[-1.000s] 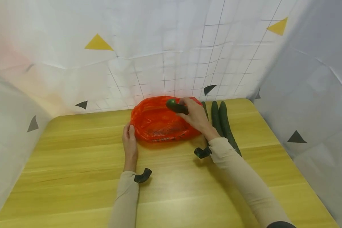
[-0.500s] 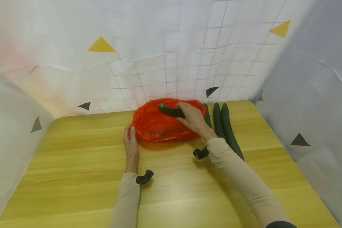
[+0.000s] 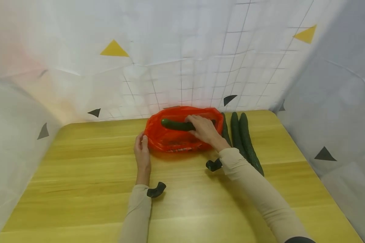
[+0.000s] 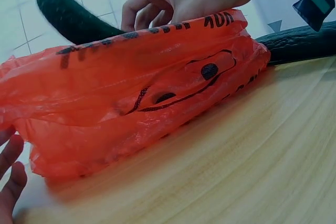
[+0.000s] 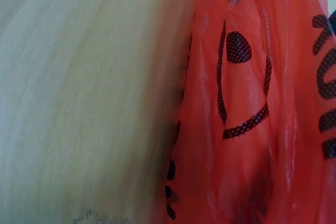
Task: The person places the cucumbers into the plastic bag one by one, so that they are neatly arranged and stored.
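Head view: our right hand [image 3: 203,129] is gripping a dark green cucumber [image 3: 177,125], and we are holding it lengthwise at the open mouth of the red bag [image 3: 157,143]. Our left hand [image 3: 142,149] is pinching the bag's left edge; the two hands are working apart, at opposite ends of the mouth. In the left wrist view the cucumber's tip is showing above the rim, so we are judging it not yet laid inside. Just beside the bag's right end, an inner cucumber [image 3: 225,130], partly hidden, a middle cucumber [image 3: 236,133] and an outer cucumber [image 3: 248,141] are lying on the tabletop [image 3: 94,168]. We are reckoning the bagging as unfinished: one cucumber is in hand, and three are probably waiting. We are making out none inside, though the right hand is hiding part of the interior.
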`<action>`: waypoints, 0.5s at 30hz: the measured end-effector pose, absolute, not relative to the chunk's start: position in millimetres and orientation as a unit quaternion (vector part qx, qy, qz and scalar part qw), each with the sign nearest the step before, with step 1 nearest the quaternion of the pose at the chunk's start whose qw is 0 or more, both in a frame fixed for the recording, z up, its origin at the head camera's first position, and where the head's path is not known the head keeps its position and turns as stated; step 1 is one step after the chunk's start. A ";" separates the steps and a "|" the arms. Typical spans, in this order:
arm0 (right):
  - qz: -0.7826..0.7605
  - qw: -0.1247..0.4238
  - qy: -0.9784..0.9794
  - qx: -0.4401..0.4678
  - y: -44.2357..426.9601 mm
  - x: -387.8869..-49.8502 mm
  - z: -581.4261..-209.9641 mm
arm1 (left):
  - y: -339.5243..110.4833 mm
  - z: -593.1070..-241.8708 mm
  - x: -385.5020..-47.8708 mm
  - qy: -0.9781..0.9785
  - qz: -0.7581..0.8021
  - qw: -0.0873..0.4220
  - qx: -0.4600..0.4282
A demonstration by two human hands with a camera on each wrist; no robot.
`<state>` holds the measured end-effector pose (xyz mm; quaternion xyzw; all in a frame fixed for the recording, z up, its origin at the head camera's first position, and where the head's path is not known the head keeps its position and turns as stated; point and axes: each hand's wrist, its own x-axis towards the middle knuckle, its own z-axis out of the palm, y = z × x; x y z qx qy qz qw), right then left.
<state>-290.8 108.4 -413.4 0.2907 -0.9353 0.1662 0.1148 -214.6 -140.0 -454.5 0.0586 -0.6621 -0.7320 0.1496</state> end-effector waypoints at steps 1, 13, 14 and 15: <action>0.163 0.110 -0.937 0.290 108.6 -290.7 -413.7 | -139.5 -455.0 -215.0 -0.660 -0.734 0.149 0.060; 0.143 0.059 -0.943 0.294 108.2 -294.2 -419.5 | -139.9 -481.6 -230.0 -0.637 -0.751 0.166 0.059; 0.140 0.058 -0.943 0.296 107.5 -294.9 -420.3 | -140.3 -481.4 -229.4 -0.635 -0.752 0.167 0.058; 0.138 0.055 -0.943 0.299 106.9 -295.4 -420.8 | -140.9 -481.0 -228.8 -0.633 -0.754 0.168 0.058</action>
